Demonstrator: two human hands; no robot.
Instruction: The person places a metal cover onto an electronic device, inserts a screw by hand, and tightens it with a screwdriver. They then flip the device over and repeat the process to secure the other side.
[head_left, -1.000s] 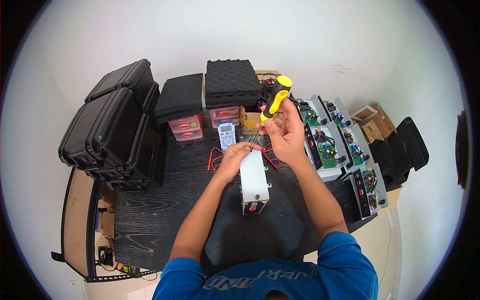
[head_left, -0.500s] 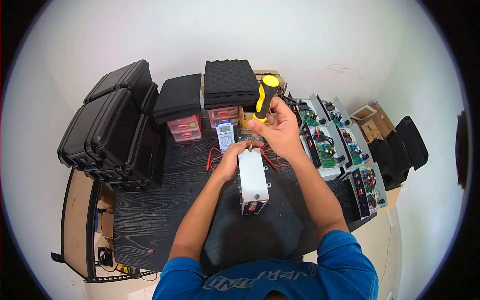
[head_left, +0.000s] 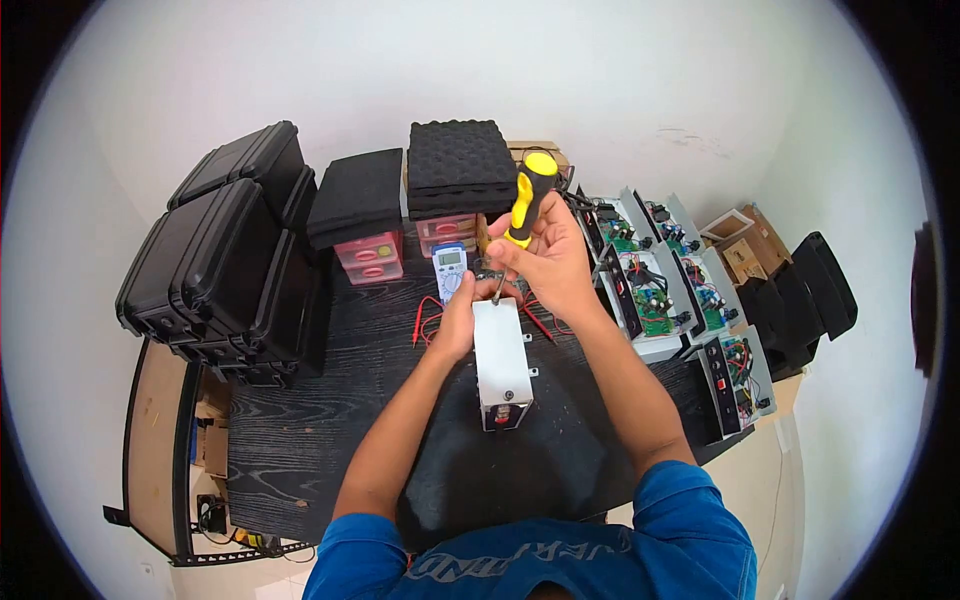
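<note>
A yellow-and-black screwdriver (head_left: pixel 524 210) is in my right hand (head_left: pixel 557 255), its handle tilted up and its shaft pointing down. The tip meets the far end of a white metal box (head_left: pixel 502 350), where a screw seems to sit. My left hand (head_left: pixel 462 320) grips the far left corner of the box, fingers curled behind the far end and thumb raised. A dark screw (head_left: pixel 509 395) shows on the near end of the top face. Small metal tabs stick out from the right side of the box.
Behind the box stands a multimeter (head_left: pixel 452 270) with red leads (head_left: pixel 540 325). Black cases (head_left: pixel 200 255) are stacked at the left. Foam sheets (head_left: pixel 460 165) top pink drawers (head_left: pixel 370 258). Opened units with circuit boards (head_left: pixel 652 298) line the right side of the black table (head_left: pixel 290 430).
The near end of the box has shifted slightly left. My left thumb has risen beside the far end. The screwdriver handle has turned a little, its tip still at the far end.
</note>
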